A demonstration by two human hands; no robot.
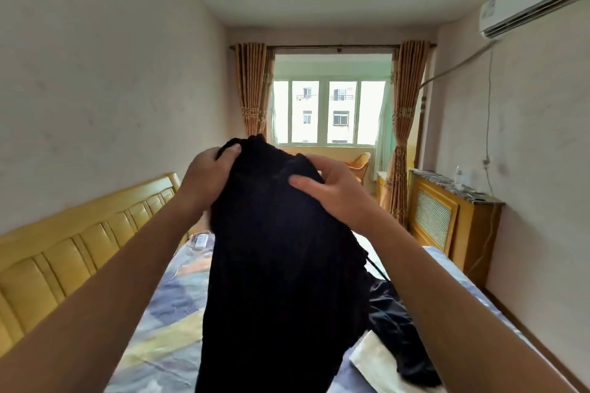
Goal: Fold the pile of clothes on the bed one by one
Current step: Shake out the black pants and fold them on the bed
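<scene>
both hands hold a black garment (281, 265) up in the air over the bed (169, 290), its top edge at hand height, the rest hanging down twd the near edge of view; left hand (209, 174) grips the top left corner, thumb on the front & fingers curled behind the cloth; right hand (332, 187) pinches the top right part, thumb pressed on the front, fingers tucked behind; can't tell what kind of garment it is, too dark & bunched.

risks, as i judge them: the top is gathered, not spread, so a fold started now would likely come out crooked; the hanging end could drag over the other dark clothes (399, 329) lying on the bed to the near right & pull them along or tangle w/ the thin cord (376, 268) that sticks out beside the right forearm; loose grip on one corner would let that side drop.

around: white cloth (373, 360) under those dark clothes; small white item (201, 241), maybe a remote, on the bed nr the yellow headboard (70, 252) at left; radiator cover (447, 220) at right wall, air con (536, 0) above it; window (329, 112) & curtains (252, 89) far; a wicker chair (359, 163) by the window; the remaining clothes take up the near right of the bed, so laying room is mostly left.
</scene>
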